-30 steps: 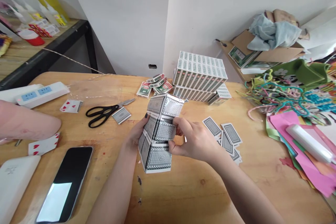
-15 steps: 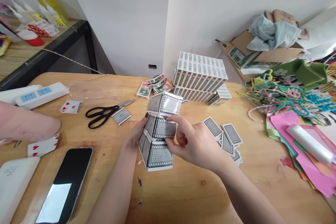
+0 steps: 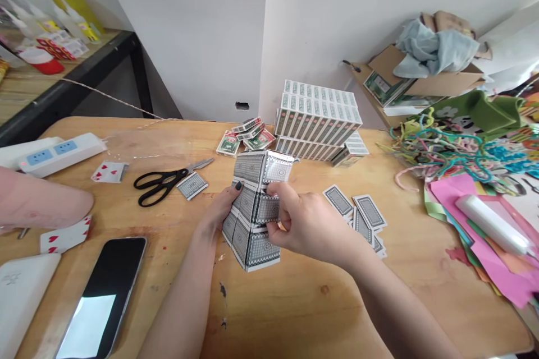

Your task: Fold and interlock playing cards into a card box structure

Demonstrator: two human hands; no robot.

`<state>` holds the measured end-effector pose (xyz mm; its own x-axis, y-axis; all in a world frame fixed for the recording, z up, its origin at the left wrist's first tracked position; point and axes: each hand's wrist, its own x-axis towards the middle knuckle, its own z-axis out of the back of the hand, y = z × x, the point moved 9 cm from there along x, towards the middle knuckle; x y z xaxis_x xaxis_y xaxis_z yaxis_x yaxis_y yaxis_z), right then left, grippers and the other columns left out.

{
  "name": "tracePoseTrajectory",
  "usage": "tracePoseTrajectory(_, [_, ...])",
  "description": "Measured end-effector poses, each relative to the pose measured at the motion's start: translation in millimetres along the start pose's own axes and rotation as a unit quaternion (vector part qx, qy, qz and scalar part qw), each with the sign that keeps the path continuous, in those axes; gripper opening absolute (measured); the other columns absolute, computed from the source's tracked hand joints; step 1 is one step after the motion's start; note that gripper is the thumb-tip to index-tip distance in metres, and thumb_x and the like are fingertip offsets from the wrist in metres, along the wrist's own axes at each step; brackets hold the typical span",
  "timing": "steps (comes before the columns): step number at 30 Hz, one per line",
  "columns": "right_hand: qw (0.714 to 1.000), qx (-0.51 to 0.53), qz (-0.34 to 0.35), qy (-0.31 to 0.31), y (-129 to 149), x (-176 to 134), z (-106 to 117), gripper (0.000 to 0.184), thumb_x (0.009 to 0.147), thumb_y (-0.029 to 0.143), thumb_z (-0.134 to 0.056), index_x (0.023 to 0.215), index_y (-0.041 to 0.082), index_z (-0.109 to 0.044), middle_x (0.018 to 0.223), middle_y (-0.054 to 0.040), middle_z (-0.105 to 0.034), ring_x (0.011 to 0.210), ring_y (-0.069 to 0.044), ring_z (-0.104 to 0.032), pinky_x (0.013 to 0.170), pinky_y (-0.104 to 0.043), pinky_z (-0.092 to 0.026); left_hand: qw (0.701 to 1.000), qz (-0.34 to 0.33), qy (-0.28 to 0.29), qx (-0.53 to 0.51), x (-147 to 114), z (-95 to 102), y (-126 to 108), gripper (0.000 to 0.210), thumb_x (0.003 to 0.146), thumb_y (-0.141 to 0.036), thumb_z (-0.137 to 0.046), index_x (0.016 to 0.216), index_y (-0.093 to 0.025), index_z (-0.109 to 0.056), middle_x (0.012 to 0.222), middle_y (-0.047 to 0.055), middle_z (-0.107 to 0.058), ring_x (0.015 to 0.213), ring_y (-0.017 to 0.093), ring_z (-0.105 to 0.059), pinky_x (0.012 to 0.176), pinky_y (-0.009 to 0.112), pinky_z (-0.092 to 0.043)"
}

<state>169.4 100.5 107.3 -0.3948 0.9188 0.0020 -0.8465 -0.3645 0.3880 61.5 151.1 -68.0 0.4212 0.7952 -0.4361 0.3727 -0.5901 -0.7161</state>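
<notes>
A block-like structure made of playing cards (image 3: 244,202), grey-patterned backs outward, is held tilted above the table. My left hand (image 3: 221,207) grips its left side, the thumb with a dark nail lying on the card face. Fingers of my right hand (image 3: 301,221) are bent, thumb and index finger pressed on the middle card of the right side. Loose playing cards (image 3: 369,212) lie face down to the right of it. Left of it, a single card (image 3: 192,185) lies against black-handled scissors (image 3: 162,184).
Stacked card boxes (image 3: 318,115) and a few loose card packs (image 3: 246,137) stand at the back. A phone (image 3: 105,291), a power strip (image 3: 63,152) and a pinkish cylinder (image 3: 42,199) lie left. Tangled yarn (image 3: 446,151) and coloured sheets (image 3: 467,224) lie right.
The card structure has turned slightly, showing more of its left side. Both hands stay on it. The whole view has shifted a little.
</notes>
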Motion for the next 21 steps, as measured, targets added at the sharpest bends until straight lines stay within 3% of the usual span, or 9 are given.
tracePoseTrajectory(5, [1.000,0.024,0.016,-0.013,1.8,-0.7,1.4,0.036,0.069,0.020,-0.048,0.104,0.014,-0.052,0.053,0.0059,-0.057,0.045,-0.010,-0.050,0.045,-0.022,-0.027,1.000,-0.006,-0.006,0.009,-1.3,-3.4,-2.2,0.039,0.071,-0.047,-0.072,0.088,-0.012,-0.070,0.083,0.009,-0.075,0.090,0.027,-0.069,0.080,0.035,-0.054])
tracePoseTrajectory(14, [0.967,-0.146,0.132,-0.162,28.6,-8.7,17.0,0.016,0.070,0.023,-0.044,0.072,0.013,-0.057,0.050,0.0023,-0.054,0.040,-0.010,-0.043,0.040,-0.027,-0.019,1.000,0.018,-0.013,0.008,-6.5,-8.7,-0.4,0.031,0.078,-0.042,-0.068,0.085,-0.012,-0.069,0.073,0.006,-0.074,0.081,0.024,-0.070,0.076,0.033,-0.055])
tracePoseTrajectory(19, [0.961,-0.147,0.145,-0.181,30.8,-8.2,18.2,0.012,0.068,0.021,-0.044,0.065,0.015,-0.054,0.051,0.0022,-0.052,0.042,-0.010,-0.044,0.040,-0.028,-0.021,0.999,0.033,-0.002,-0.009,-6.6,-13.3,2.3,0.031,0.078,-0.040,-0.067,0.092,-0.012,-0.069,0.082,0.008,-0.075,0.086,0.025,-0.070,0.076,0.032,-0.055])
tracePoseTrajectory(21, [0.967,-0.130,0.130,-0.179,26.0,-8.2,18.8,0.014,0.069,0.022,-0.046,0.072,0.014,-0.056,0.053,0.0027,-0.055,0.043,-0.011,-0.046,0.040,-0.028,-0.022,0.999,0.035,0.001,-0.020,-7.1,-13.8,2.7,0.033,0.080,-0.041,-0.065,0.095,-0.012,-0.069,0.087,0.010,-0.075,0.090,0.026,-0.070,0.080,0.034,-0.055])
